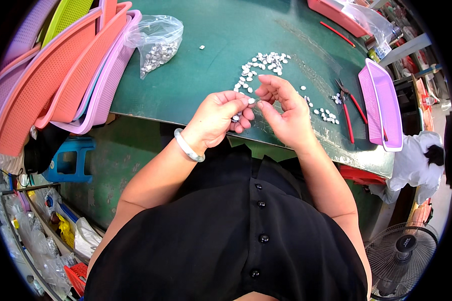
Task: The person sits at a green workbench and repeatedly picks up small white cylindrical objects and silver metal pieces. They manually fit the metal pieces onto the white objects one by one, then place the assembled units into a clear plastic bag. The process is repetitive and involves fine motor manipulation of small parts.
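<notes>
A small white oval bead sits pinched at the fingertips of the left hand, just above the near edge of the green bench. The left grip is narrow, thumb and forefinger closed on that bead, and a few more pale pieces show tucked under the curled lower fingers of the same hand. A pale bangle circles the left wrist.

The right hand is just beside the left, its fingertips nearly meeting the bead; its fingers are bent inward in a narrow grip, but whether they hold anything cannot be told from this angle.

Just beyond the hands, farther across the bench, lies a loose scatter of white beads, with a single stray one to its left. To the right of the right hand lies a smaller cluster of beads, and beside it a pair of red-handled pliers. A clear plastic bag of silvery pieces rests at the far left of the bench, next to a stack of pink, lilac and green plastic baskets. A lilac tray lies at the right edge, and a pink tray at the far right. Below the bench on the left stands a blue stool; a fan is at the near right.
</notes>
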The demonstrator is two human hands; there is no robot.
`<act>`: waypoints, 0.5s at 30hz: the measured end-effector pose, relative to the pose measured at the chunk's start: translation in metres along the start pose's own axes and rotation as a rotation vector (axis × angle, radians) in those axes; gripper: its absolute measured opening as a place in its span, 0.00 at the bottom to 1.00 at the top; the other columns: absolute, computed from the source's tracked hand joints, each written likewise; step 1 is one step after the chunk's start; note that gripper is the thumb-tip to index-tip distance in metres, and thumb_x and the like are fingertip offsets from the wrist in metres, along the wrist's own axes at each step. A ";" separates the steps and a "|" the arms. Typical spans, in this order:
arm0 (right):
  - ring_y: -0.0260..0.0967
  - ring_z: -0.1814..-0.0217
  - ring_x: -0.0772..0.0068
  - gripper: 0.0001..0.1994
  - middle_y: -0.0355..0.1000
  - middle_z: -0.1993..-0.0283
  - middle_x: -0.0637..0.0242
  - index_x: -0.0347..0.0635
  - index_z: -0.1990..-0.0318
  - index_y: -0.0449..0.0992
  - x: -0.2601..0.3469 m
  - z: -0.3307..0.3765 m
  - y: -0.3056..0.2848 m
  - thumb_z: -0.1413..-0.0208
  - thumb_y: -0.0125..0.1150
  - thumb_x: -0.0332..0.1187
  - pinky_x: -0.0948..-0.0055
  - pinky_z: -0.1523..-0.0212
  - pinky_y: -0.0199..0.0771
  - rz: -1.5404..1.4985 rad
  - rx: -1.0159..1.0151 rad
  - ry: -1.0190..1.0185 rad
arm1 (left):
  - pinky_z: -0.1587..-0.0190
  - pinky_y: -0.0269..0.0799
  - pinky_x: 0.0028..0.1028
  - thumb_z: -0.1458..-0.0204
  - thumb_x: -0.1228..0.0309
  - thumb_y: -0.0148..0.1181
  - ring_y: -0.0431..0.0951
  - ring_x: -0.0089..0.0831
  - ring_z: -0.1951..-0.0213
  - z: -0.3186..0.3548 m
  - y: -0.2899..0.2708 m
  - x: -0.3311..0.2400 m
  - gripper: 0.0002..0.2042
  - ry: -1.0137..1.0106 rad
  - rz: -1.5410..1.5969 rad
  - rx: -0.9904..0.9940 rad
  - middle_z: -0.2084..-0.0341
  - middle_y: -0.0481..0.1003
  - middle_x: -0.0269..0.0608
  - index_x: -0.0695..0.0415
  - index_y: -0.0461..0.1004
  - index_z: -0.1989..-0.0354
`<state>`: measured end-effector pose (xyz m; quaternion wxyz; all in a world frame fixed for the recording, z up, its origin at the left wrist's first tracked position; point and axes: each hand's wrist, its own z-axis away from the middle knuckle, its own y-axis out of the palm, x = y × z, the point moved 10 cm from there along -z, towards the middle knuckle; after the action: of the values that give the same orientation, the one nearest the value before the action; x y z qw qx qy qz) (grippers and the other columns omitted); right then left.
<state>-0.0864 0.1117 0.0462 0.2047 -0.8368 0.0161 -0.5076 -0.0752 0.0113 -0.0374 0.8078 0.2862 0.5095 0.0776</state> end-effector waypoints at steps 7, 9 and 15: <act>0.69 0.64 0.74 0.21 0.71 0.65 0.65 0.39 0.51 0.66 -0.003 0.003 0.003 0.56 0.54 0.18 0.76 0.61 0.69 0.028 0.026 0.023 | 0.79 0.66 0.18 0.47 0.71 0.49 0.71 0.20 0.80 0.000 0.002 0.001 0.07 0.013 -0.014 0.028 0.79 0.72 0.35 0.61 0.72 0.67; 0.69 0.64 0.75 0.21 0.72 0.65 0.65 0.39 0.51 0.66 -0.007 0.004 0.003 0.56 0.55 0.18 0.76 0.61 0.69 -0.001 0.014 0.038 | 0.79 0.66 0.18 0.47 0.71 0.49 0.71 0.20 0.80 0.000 0.003 0.001 0.08 0.012 -0.001 0.038 0.79 0.72 0.35 0.61 0.72 0.67; 0.68 0.65 0.76 0.22 0.72 0.66 0.66 0.39 0.50 0.65 -0.012 0.005 0.004 0.56 0.55 0.18 0.77 0.61 0.68 -0.076 -0.006 0.061 | 0.80 0.65 0.18 0.46 0.74 0.45 0.71 0.21 0.81 0.001 0.003 -0.001 0.08 0.001 0.021 0.023 0.79 0.73 0.38 0.62 0.72 0.67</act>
<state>-0.0873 0.1123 0.0323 0.1820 -0.8215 -0.0080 -0.5403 -0.0740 0.0128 -0.0352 0.8033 0.3005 0.5079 0.0804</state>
